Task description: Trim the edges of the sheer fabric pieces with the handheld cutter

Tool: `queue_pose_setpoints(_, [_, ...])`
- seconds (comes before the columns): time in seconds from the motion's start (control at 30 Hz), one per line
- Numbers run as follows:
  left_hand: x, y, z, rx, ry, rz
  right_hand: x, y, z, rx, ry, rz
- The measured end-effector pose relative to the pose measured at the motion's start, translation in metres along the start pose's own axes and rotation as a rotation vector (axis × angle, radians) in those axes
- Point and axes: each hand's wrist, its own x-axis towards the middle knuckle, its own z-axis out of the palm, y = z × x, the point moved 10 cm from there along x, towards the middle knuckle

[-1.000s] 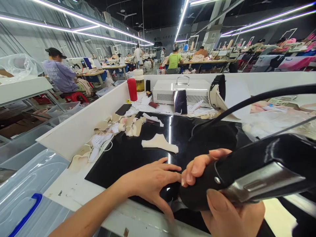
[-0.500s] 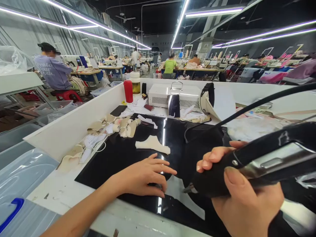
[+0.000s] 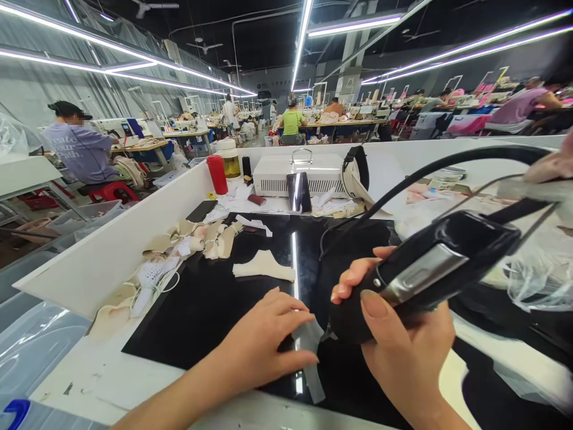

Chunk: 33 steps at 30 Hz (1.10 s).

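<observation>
A black corded power tool (image 3: 430,263) with a silver panel is gripped in my right hand (image 3: 403,346), its fingers wrapped round the body. The tool's small metal tip points left, close to the edge of a translucent curved piece (image 3: 313,358) on the black sheet (image 3: 197,310). Over the left side of that piece, my left hand (image 3: 268,334) has its fingers spread, thumb and forefinger apart on either side of it. Beyond this hand lies a cream fabric piece (image 3: 264,266).
Beige and white scraps (image 3: 154,272) lie along the left wall. Behind the sheet stand a white vented box (image 3: 273,176), a phone (image 3: 299,192), a red cup (image 3: 217,174) and a jar. Plastic bags (image 3: 541,269) and the tool's cable (image 3: 447,158) are at the right.
The tool in my right hand has moved left, and more of its rear end shows. The translucent piece has turned more upright, nearer my left hand. The view has shifted right.
</observation>
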Motion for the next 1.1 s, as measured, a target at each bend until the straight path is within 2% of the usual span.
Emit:
queue_pose_setpoints(0.1, [0.0, 0.006, 0.018, 0.004, -0.07, -0.035, -0.002, 0.003, 0.001, 0.016, 0.003, 0.006])
queue_pose_setpoints(0.23, [-0.004, 0.002, 0.03, 0.024, -0.124, -0.057, -0.002, 0.005, 0.0, 0.017, -0.01, 0.02])
queue_pose_setpoints(0.87, [-0.006, 0.002, 0.029, 0.07, -0.15, -0.05, -0.003, 0.004, 0.0, -0.023, -0.01, 0.028])
queue_pose_setpoints(1.1, [-0.005, 0.001, 0.028, 0.058, -0.151, -0.057, -0.013, 0.001, 0.004, 0.028, -0.104, 0.032])
